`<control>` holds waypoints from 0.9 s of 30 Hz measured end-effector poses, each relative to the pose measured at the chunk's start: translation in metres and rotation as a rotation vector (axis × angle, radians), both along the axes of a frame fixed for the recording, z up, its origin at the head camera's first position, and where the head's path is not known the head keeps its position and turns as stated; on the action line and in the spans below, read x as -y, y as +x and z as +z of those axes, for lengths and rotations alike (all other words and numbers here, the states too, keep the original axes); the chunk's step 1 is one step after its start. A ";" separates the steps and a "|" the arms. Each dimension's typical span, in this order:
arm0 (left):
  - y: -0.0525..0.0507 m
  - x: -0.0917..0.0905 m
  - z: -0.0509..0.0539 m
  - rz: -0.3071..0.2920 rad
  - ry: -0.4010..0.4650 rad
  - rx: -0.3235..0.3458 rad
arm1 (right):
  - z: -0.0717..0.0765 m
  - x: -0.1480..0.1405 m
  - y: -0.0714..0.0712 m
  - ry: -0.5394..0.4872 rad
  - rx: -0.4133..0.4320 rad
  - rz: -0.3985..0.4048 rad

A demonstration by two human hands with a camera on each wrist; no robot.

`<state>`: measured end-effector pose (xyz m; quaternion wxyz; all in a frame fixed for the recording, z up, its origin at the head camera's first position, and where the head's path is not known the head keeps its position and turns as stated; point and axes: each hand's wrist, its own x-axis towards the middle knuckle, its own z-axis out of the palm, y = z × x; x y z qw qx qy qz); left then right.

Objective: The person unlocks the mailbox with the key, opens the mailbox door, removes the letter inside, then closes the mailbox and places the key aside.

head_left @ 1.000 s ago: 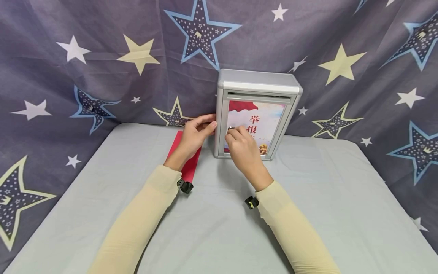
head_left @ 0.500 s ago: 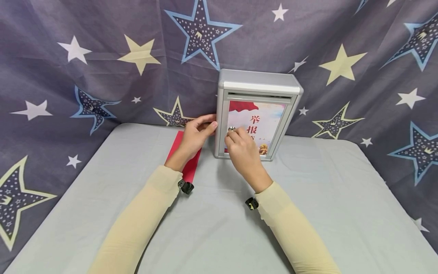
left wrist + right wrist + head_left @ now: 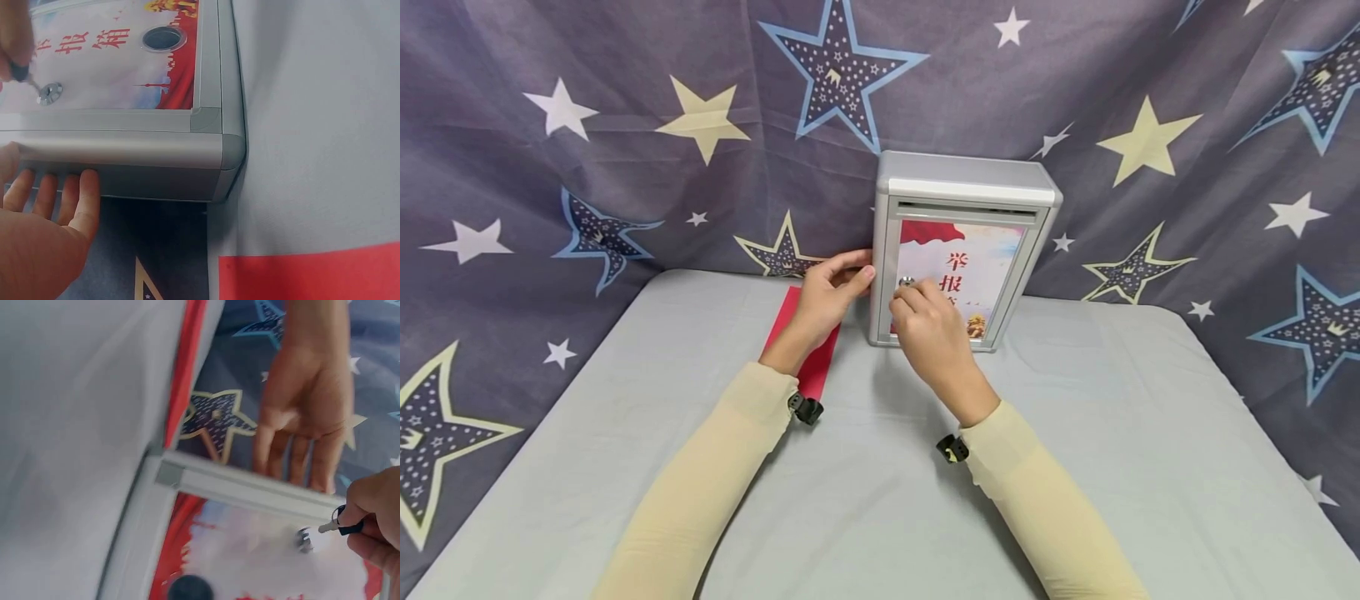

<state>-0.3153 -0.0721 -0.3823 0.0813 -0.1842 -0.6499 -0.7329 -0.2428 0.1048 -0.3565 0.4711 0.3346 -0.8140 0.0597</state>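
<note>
A grey metal box [image 3: 970, 179] with a slot near its top and a printed front panel [image 3: 981, 250] stands upright against the curtain. My left hand [image 3: 829, 293] rests on its left side, fingers straight and the thumb at the front edge. In my right hand [image 3: 934, 329] I pinch a small key [image 3: 327, 527] with a black head [image 3: 351, 527], hidden in the head view. The key's tip points at a round silver lock [image 3: 50, 94] on the panel. A small gap shows between tip and lock in the right wrist view.
A red paper strip [image 3: 816, 367] lies on the grey-covered table [image 3: 865, 483], partly beneath my left wrist. Behind the box hangs a dark curtain [image 3: 647, 58] with stars. Low on the panel is a round dark spot [image 3: 164, 39].
My right hand has shifted very slightly down from the lock, so more of the lock shows. My left hand and the box have stayed in place.
</note>
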 end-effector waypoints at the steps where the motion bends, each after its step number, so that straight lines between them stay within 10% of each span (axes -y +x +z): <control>1: 0.000 0.000 0.000 0.000 0.000 -0.001 | 0.001 0.001 0.002 -0.007 0.009 0.011; 13: -0.001 0.000 -0.001 -0.008 0.019 -0.001 | 0.019 0.002 0.017 -0.198 0.431 0.132; 27: -0.001 0.001 -0.002 -0.008 -0.003 -0.006 | 0.002 -0.010 -0.004 -0.337 0.995 0.155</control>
